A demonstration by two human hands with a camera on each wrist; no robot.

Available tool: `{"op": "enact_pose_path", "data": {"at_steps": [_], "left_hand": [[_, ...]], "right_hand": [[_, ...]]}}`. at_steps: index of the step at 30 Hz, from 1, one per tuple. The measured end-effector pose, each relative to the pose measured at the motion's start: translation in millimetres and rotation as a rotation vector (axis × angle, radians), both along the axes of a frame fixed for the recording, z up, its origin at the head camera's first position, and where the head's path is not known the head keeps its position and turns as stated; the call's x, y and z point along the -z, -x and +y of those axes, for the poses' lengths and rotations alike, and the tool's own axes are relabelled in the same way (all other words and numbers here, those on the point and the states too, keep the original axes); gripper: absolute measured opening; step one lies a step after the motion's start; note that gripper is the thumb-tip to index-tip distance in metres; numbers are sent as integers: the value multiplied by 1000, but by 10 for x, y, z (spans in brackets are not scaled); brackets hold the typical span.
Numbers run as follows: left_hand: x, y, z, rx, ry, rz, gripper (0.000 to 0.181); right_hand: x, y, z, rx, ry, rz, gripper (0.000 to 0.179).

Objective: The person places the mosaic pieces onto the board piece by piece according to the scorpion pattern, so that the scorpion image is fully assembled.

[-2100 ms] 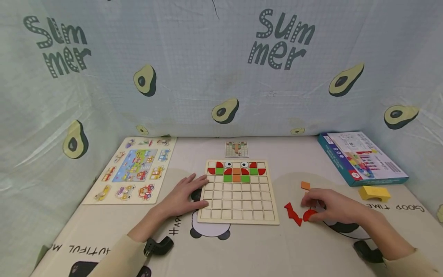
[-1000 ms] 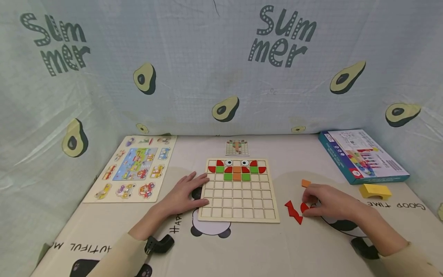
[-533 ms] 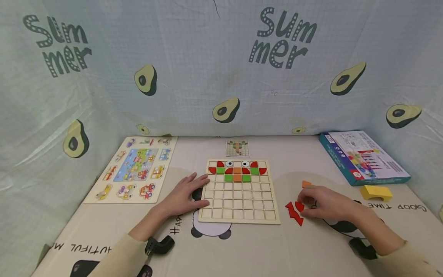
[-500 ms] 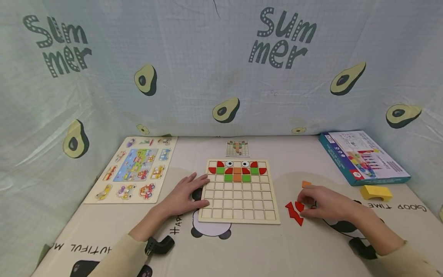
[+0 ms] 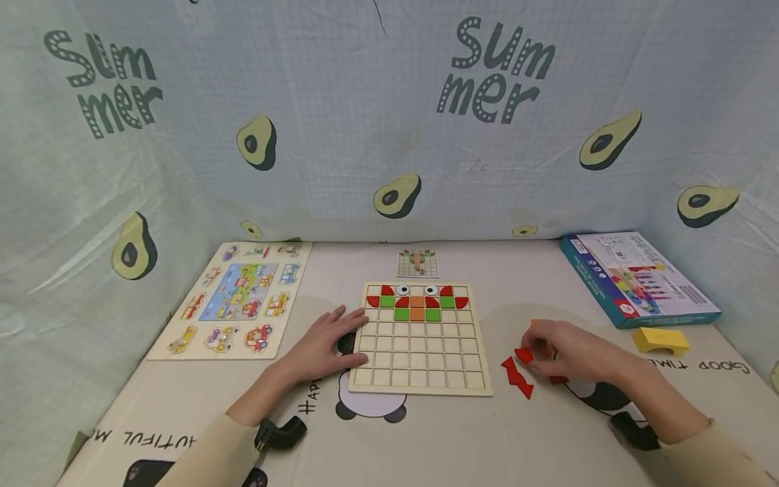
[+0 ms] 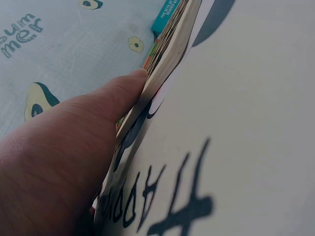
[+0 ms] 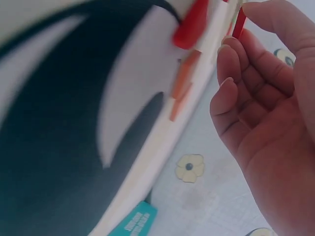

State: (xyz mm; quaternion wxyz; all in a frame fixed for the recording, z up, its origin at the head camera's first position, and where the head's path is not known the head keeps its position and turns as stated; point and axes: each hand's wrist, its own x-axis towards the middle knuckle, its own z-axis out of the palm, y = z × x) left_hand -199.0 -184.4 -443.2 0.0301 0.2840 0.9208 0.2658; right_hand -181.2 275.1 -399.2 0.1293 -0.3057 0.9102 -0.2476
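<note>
In the head view, my left hand (image 5: 319,345) lies with its fingers spread, fingertips and thumb at the left edge of a wooden grid board (image 5: 420,379). Red, green and orange tiles and two eye discs fill part of the board's top rows. To the right of the board, my right hand (image 5: 569,352) pinches a small red tile (image 5: 523,354) between thumb and fingertips. The right wrist view shows that red tile (image 7: 239,23) edge-on. Red triangular tiles (image 5: 517,379) lie left of this hand, and another red tile (image 5: 558,380) is partly hidden below it.
An orange tile (image 5: 535,322) shows behind the right hand, mostly covered. A small pattern card (image 5: 418,262) lies beyond the board. A picture puzzle (image 5: 158,350) is at the left; a flat box (image 5: 645,284) and a yellow arch block (image 5: 660,339) are at the right.
My right hand has picked up the red tile that lay by its fingertips and shifted slightly left. Another red tile has come into sight under the hand. The left hand stays put.
</note>
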Motion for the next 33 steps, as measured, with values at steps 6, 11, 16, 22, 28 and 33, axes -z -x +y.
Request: {"op": "enact_pose_path", "data": {"at_steps": [6, 11, 16, 22, 28, 33], "left_hand": [[9, -2, -10, -2, 2, 0, 73], [15, -1, -16, -1, 3, -2, 73], [27, 8, -16, 7, 2, 10, 73], [23, 7, -8, 3, 4, 9, 73], [13, 5, -5, 6, -5, 11, 72], [35, 7, -16, 10, -11, 17, 72]], "right_hand": [[-88, 90, -170, 15, 11, 48, 24], [-165, 203, -452, 11, -8, 54, 24], [-186, 335, -734, -13, -15, 76, 22], [-158, 497, -1024, -97, -3, 126, 14], [-149, 609, -1266, -145, 13, 117, 10], [-126, 669, -1441, -157, -2, 112, 10]]}}
